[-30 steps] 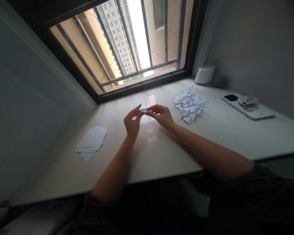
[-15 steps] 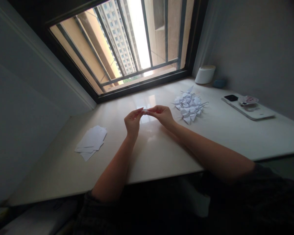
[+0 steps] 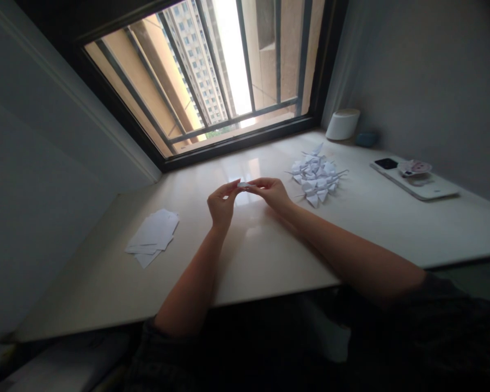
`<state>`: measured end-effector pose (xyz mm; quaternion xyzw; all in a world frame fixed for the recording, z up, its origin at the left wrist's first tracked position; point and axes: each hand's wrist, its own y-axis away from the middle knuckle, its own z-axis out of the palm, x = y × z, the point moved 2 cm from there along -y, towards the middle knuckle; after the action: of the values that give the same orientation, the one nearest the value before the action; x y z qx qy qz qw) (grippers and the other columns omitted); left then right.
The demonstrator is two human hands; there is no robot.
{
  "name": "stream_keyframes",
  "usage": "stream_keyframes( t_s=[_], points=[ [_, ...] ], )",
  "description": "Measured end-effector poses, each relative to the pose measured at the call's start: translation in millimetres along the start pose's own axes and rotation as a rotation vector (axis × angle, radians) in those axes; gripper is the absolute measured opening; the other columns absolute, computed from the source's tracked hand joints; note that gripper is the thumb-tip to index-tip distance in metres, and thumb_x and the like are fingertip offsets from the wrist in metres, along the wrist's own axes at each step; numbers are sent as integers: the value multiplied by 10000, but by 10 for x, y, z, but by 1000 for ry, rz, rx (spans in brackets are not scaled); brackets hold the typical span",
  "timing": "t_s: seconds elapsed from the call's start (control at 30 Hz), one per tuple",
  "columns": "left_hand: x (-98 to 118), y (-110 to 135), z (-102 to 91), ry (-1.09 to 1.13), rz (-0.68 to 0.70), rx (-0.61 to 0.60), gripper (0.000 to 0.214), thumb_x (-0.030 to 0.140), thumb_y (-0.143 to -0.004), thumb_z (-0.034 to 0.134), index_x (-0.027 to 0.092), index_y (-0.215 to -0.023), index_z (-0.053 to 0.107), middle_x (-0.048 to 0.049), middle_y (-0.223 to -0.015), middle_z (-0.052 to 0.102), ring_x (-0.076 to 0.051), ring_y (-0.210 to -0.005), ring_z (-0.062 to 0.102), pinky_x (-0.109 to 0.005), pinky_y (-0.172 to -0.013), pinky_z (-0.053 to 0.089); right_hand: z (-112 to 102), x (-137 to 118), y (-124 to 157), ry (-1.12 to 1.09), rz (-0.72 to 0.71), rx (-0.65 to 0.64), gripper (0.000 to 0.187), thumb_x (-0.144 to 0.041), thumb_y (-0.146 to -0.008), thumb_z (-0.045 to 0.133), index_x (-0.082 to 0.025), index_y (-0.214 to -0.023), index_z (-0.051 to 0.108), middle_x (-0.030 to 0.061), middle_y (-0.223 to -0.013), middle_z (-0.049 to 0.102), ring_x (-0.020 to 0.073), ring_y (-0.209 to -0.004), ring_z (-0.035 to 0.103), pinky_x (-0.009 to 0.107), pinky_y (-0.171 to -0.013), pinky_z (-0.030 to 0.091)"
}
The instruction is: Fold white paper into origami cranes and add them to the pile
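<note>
Between my fingertips is a small folded piece of white paper (image 3: 243, 185), held just above the tabletop near the window. My left hand (image 3: 221, 204) pinches its left end with thumb and fingers. On the other side, my right hand (image 3: 271, 191) pinches the right end. Fingers cover much of the paper, so its exact shape is hidden. Right of my right hand lies a pile of folded white paper cranes (image 3: 317, 175). A loose stack of flat white paper sheets (image 3: 153, 235) rests to the left of my left hand.
The pale table (image 3: 253, 267) runs up to a barred window (image 3: 212, 71). At the right lies a white phone (image 3: 418, 182) with a round grip on its back. A white container (image 3: 343, 125) and a small blue object (image 3: 366, 139) stand in the back right corner.
Slightly more of the folded paper shows between my fingertips now. Both hands stay nearly in place, still pinching it.
</note>
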<state>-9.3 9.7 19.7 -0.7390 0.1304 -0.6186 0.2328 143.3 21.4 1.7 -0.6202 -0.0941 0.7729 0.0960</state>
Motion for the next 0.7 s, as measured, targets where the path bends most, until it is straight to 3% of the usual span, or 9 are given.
stream_keyframes(
  t_s=[0.37,0.53,0.7],
  points=[
    [-95,-21,2,-83,-76,-35,236,405,-706,743,203,-828,752,-45,-830,747,-196,-785,687,-321,-773,536,-47,-48,0,203,-86,51,378,-501,-596,788,-210,-837,776,54,-786,742,164,-666,627,273,-574,451],
    [-103,-21,-13,-148,-57,-33,225,411,-753,701,212,-849,743,-31,-828,742,-179,-775,678,-302,-772,523,-41,-42,-3,186,-45,18,418,-513,-612,777,-202,-892,771,65,-813,749,177,-692,651,281,-609,478],
    [-126,-30,-16,-119,-53,-46,243,423,-780,669,202,-857,736,-43,-841,739,-178,-804,678,-307,-804,512,-18,-53,-1,119,-54,-45,360,-512,-621,771,-214,-824,771,64,-864,755,218,-808,683,310,-702,513]
  ],
)
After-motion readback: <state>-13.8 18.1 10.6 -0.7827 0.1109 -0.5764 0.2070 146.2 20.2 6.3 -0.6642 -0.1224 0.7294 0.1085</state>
